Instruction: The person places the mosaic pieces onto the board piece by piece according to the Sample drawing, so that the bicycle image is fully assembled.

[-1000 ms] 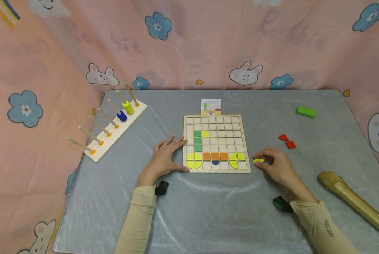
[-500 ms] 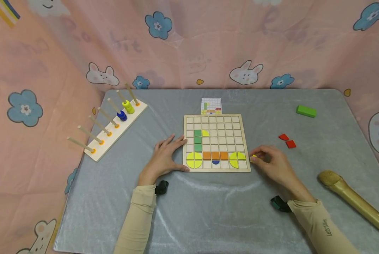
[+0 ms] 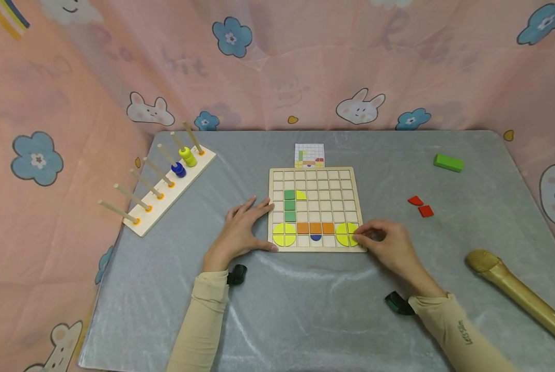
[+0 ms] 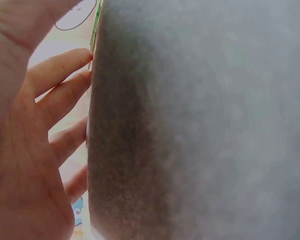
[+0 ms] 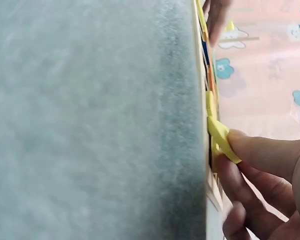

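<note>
A wooden grid board (image 3: 328, 204) lies mid-table, bearing green squares (image 3: 289, 205), orange squares (image 3: 315, 228), a blue half-round tile (image 3: 315, 237) and yellow quarter-round tiles (image 3: 284, 234). Between thumb and fingers, my right hand (image 3: 391, 245) pinches one yellow quarter-round tile (image 5: 223, 139) over the board's lower right corner. In the right wrist view this tile is tilted, its inner edge at the board. My left hand (image 3: 235, 235) rests at the board's left edge, fingers spread, thumb at the lower left corner. A small pattern card (image 3: 309, 155) touches the board's far edge.
Two red tiles (image 3: 426, 211) lie to the right of the board, with a green block (image 3: 448, 163) farther back. At the left stands a peg rack (image 3: 140, 227) with blue and yellow rings. A golden stick-like object (image 3: 514, 289) lies across the right front.
My right hand has moved left with the yellow quarter-round tile, from the table beside the board to over its lower right corner. The left hand has stayed in place.
</note>
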The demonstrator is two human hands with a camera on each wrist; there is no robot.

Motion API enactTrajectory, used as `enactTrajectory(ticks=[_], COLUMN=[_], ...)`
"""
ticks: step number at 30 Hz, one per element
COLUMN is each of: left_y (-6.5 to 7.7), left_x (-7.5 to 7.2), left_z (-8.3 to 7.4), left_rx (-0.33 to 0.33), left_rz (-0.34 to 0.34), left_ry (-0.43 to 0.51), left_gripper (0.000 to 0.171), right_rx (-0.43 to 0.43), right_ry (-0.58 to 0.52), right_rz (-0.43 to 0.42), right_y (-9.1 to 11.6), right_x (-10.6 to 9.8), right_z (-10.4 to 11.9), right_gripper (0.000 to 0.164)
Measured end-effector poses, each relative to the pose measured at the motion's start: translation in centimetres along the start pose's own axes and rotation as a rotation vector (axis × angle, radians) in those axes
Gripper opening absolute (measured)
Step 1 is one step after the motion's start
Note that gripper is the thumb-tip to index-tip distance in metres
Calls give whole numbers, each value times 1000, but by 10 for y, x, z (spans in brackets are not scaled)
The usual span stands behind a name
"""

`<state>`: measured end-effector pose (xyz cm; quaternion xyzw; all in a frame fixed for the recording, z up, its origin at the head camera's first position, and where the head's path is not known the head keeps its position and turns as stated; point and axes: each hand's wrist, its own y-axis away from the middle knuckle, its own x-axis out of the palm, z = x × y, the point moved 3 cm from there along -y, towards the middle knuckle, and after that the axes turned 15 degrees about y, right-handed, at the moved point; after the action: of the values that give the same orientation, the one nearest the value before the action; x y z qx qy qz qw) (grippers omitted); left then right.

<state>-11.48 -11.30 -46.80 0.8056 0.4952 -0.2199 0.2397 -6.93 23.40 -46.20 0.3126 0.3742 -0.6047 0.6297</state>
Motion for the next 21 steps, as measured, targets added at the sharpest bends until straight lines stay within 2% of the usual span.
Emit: enactTrajectory(ticks=[6,15,21], left_y=[-1,0,0], left_x=[1,0,0], left_z=[2,2,2], left_rx=[1,6,6], left_rz=[-3,-4,-4], left_ry=[0,-1,3], left_gripper=[110,112,112], right_rx=[-28,-39,-15], right_ry=[30,22,27], right_rz=[-42,-44,-34], right_y=[1,0,-2], right_x=[4,7,7], right_z=[-2,-2,-3], right_gripper=[9,8,7])
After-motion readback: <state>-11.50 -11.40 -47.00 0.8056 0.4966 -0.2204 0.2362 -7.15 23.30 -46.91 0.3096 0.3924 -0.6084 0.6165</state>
